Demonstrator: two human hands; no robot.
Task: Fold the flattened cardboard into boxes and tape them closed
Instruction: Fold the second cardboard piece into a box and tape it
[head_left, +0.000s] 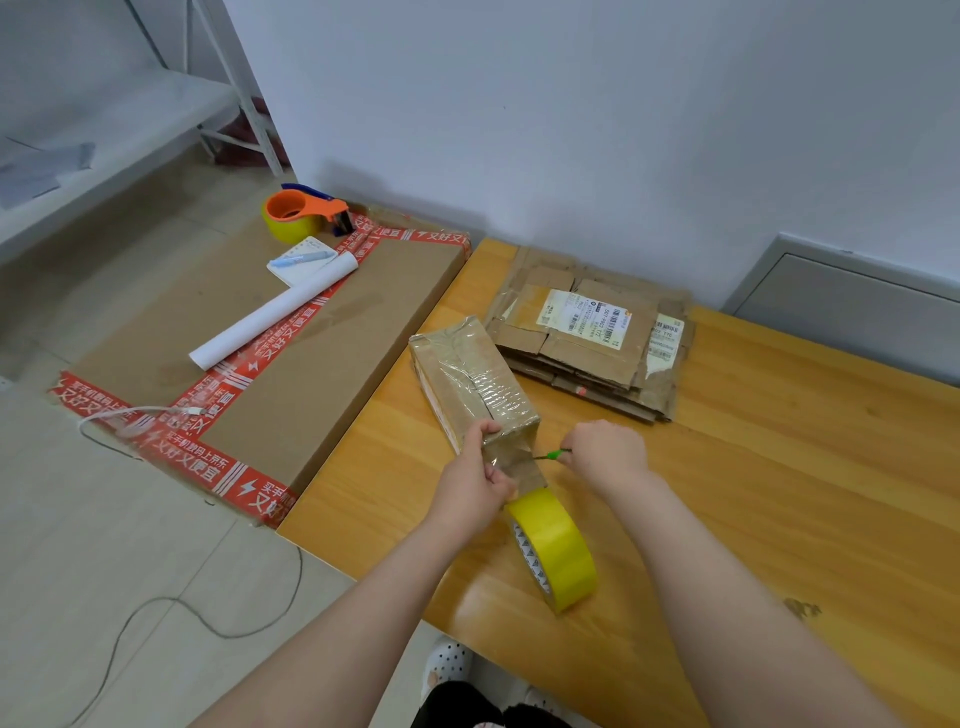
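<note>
- Table (779, 467) — the box (467, 374) lies on it.
- Flattened cardboard (587, 332) stacked just behind the box.
- Tape roll (558, 551) at the box's near end.
- Left hand (475, 480) curled round that end.
- Right hand (608, 454) pinches a green tool (553, 455) — tip at the box's tape.

The small box (470, 376) before you, centre frame, is brown cardboard under wrinkled, glossy clear tape (498, 395). Your tape roll (558, 551), lower centre, is smooth, shiny yellow plastic film. The table (779, 467) has a wood-grain top with a light sheen. The flattened cardboard stack (571, 358), centre right, is matt and ragged-edged, bearing paper labels (584, 317). The dispenser (306, 210), upper left, is glossy orange plastic.
</note>
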